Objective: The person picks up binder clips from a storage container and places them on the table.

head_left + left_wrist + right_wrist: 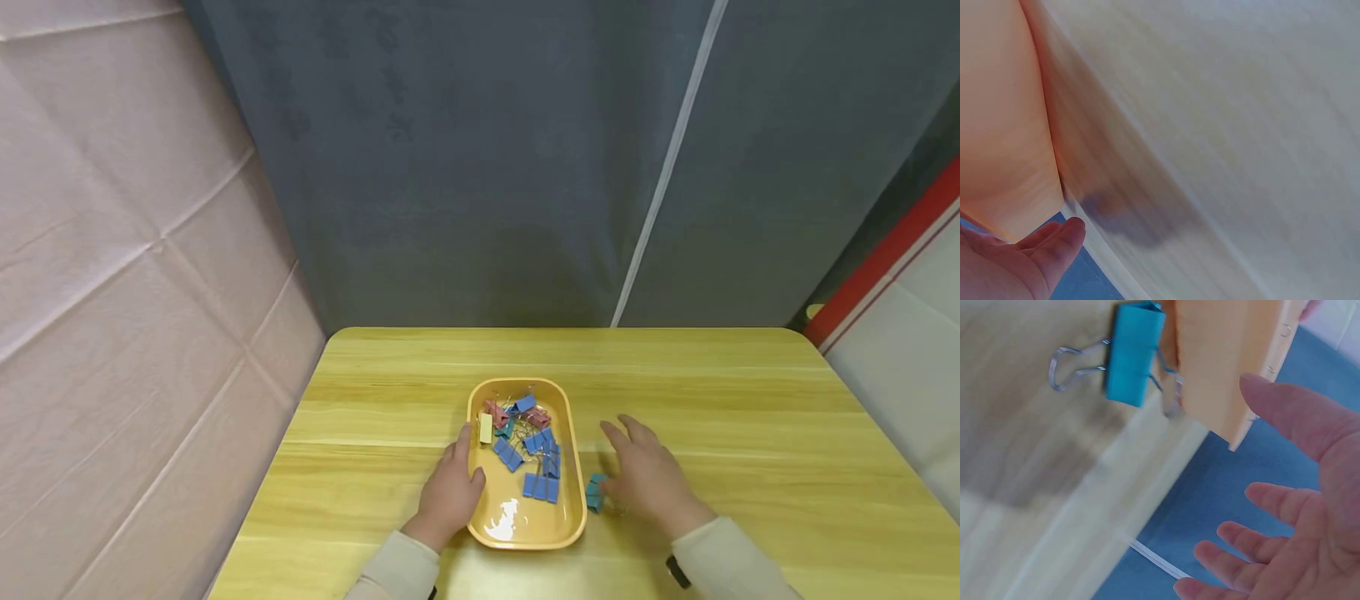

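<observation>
A yellow-orange tray [525,533] stands on the table with several binder clips inside. My left hand [450,492] holds its left wall, thumb over the rim and fingers [1054,250] along the outside; the thumb is hidden in the left wrist view. To the right of the tray, a teal binder clip [595,493] lies on the table with its wire handles spread [1132,356]. Over that clip is my right hand [652,479], fingers extended and apart, nothing between them. Its thumb [1279,403] points toward the tray in the right wrist view.
Blue clips [541,487], reddish clips [537,417], a pale yellow clip [486,428] and a teal one lie in the tray, mostly toward its far end. Behind the wooden table [375,400] hangs a dark curtain [465,208]; a pale cloth [127,292] borders the left.
</observation>
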`<state>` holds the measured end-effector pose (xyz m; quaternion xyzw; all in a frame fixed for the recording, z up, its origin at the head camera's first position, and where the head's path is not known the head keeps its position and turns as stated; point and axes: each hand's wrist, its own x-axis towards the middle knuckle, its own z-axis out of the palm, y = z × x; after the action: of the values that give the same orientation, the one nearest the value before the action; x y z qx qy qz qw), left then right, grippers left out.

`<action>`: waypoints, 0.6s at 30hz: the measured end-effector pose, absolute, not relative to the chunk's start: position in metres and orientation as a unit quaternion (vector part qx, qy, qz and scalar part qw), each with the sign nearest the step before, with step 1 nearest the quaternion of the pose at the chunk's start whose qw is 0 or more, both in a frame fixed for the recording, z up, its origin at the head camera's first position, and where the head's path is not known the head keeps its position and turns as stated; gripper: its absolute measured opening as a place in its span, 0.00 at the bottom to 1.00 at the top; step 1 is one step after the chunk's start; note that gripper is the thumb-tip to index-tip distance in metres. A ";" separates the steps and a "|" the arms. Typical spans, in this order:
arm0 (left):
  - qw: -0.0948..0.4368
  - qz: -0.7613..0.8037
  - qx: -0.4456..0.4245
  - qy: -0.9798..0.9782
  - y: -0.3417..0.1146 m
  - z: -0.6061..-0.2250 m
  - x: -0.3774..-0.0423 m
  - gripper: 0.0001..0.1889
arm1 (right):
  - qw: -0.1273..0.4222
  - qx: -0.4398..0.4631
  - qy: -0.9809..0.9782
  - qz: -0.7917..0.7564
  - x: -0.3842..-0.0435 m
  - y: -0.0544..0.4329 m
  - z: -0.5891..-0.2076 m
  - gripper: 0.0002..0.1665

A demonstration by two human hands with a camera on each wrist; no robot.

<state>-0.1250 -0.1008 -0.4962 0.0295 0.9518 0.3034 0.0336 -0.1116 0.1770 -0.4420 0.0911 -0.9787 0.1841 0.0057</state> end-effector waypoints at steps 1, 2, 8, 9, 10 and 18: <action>0.034 0.305 0.030 0.951 -0.101 -0.496 -0.125 0.36 | 0.013 0.094 -0.979 0.183 -0.111 0.177 -0.440 0.51; 0.035 0.305 0.030 0.951 -0.101 -0.496 -0.125 0.36 | 0.018 0.096 -0.979 0.181 -0.111 0.177 -0.437 0.51; 0.038 0.303 0.025 0.952 -0.101 -0.497 -0.124 0.36 | 0.040 0.108 -0.978 0.176 -0.112 0.176 -0.428 0.52; 0.039 0.303 0.025 0.952 -0.101 -0.497 -0.124 0.36 | 0.043 0.110 -0.977 0.177 -0.111 0.175 -0.427 0.51; 0.039 0.304 0.024 0.952 -0.101 -0.496 -0.124 0.36 | 0.046 0.113 -0.976 0.179 -0.112 0.174 -0.425 0.51; 0.044 0.304 0.024 0.951 -0.101 -0.498 -0.124 0.36 | 0.072 0.132 -0.972 0.178 -0.112 0.168 -0.416 0.53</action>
<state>-0.1241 -0.1011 -0.4981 0.0235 0.9513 0.3043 0.0436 -0.1119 0.1679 -0.4156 0.1319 -0.9724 0.1784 0.0717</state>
